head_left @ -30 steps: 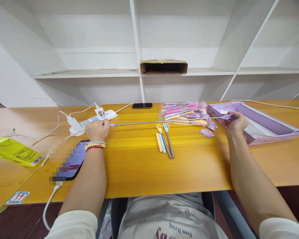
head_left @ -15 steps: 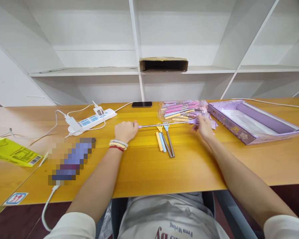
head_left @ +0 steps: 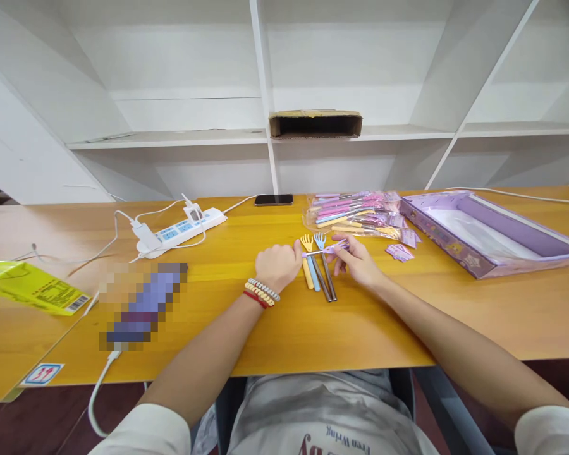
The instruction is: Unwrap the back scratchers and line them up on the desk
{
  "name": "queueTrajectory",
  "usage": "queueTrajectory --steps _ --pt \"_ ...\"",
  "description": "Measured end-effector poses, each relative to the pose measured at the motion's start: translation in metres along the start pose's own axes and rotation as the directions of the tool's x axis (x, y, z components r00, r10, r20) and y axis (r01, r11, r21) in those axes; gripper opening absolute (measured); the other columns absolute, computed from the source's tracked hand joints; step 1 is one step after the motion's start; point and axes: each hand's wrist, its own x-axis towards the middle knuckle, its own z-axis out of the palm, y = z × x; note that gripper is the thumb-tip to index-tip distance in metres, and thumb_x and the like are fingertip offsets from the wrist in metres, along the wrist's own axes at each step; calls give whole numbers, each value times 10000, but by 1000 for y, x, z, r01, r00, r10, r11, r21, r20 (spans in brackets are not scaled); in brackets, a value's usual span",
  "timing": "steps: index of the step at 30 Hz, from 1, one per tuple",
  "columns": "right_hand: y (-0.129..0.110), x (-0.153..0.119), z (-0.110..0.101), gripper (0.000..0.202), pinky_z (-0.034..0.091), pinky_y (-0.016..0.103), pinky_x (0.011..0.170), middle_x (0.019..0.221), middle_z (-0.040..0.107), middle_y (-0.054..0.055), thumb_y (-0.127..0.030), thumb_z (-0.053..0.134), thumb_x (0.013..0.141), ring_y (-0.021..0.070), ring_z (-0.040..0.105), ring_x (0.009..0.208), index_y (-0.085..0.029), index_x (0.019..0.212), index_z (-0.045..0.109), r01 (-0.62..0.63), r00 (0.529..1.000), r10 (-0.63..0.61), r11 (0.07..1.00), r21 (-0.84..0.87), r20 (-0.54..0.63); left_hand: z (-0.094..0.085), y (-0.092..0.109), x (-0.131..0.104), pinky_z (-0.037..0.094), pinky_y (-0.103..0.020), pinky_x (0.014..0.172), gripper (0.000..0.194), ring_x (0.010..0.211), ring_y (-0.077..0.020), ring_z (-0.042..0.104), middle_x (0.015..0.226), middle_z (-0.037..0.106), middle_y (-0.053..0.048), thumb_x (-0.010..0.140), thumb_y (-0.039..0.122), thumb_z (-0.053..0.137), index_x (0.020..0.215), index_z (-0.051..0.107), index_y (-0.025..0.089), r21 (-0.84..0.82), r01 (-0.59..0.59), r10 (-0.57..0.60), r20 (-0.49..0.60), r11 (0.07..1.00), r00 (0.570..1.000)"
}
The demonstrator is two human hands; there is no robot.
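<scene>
My left hand point(head_left: 279, 268) is closed around the handle end of a purple telescopic back scratcher point(head_left: 314, 253). At its claw end, the fingers of my right hand point(head_left: 357, 260) grip the purple head. The short metal rod between my hands lies level above the table. Just beneath it are a yellow back scratcher point(head_left: 307, 242) and a blue back scratcher point(head_left: 320, 240), side by side with claws pointing away from me. Below the claws lie a yellow handle point(head_left: 308, 274), a blue handle point(head_left: 316, 278) and metal rods point(head_left: 329, 281), partly covered by the purple one.
Wrapped back scratchers point(head_left: 355, 212) are piled behind my right hand, near small purple cards point(head_left: 399, 252). A purple box point(head_left: 474, 268) stands right. Leftward are a power strip point(head_left: 183, 232), a blurred-out device point(head_left: 145, 306) and a yellow package point(head_left: 33, 287). A phone point(head_left: 274, 200) lies at the back.
My hands have come together and the purple back scratcher's rod has shortened between them. My right hand has moved left, uncovering the small purple cards; my left has moved right.
</scene>
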Motion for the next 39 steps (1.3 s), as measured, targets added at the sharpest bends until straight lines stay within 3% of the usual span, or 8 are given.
queueTrajectory --steps 8,12,15,20,24,27,34,39 --pt "1 10 -15 389 356 203 362 565 590 -54 -441 608 735 92 502 366 -200 994 448 44 990 -31 995 89 -140 0 -18 6 372 -278 585 565 690 -200 615 736 659 -63 892 561 208 831 633 193 -140 -241 234 -62 961 970" --pt "5 18 -45 373 344 190 350 530 575 -72 -390 660 694 84 478 358 -220 944 441 84 941 -19 980 179 -338 5 -25 6 371 -260 607 372 708 -164 598 789 658 -25 895 465 338 895 605 207 -229 -437 427 -92 870 899" --pt "5 20 -58 312 336 182 346 543 581 -56 -393 669 700 71 475 358 -204 825 455 90 925 -5 974 208 -380 11 -25 5 393 -248 655 308 745 -143 597 852 662 -19 911 363 345 986 601 207 -317 -545 538 -118 776 835" --pt "-5 16 -49 331 347 187 350 544 581 -25 -417 686 687 70 492 373 -176 684 459 129 938 -17 944 305 -345 18 -16 -1 405 -239 639 279 682 -122 583 786 651 -10 889 349 412 1023 603 196 -340 -598 560 -214 725 800" --pt "-11 14 -38 319 376 197 371 535 588 -23 -402 694 680 93 533 400 -182 678 464 163 932 -23 918 361 -362 17 -13 0 395 -263 646 316 686 -138 580 791 641 -28 858 415 459 1016 603 183 -236 -513 406 -382 825 830" --pt "-11 14 -36 322 377 200 371 547 607 -10 -405 693 679 97 539 401 -181 666 463 131 938 20 904 406 -346 15 -16 3 373 -282 653 319 719 -156 562 787 610 -44 864 445 440 907 630 192 -144 -475 369 -451 868 812" --pt "-15 7 -23 296 372 200 382 597 610 -17 -429 669 716 90 537 437 -186 728 500 91 977 10 883 461 -212 16 -14 4 335 -291 675 330 716 -146 541 765 611 -30 914 416 369 881 601 183 -135 -556 485 -353 820 800" --pt "-10 0 -10 301 348 206 383 564 610 -24 -442 677 702 99 515 422 -192 764 521 43 999 -33 955 294 -39 16 -8 0 310 -299 662 351 694 -144 541 740 614 -23 916 428 360 821 585 175 -120 -616 550 -343 779 762"
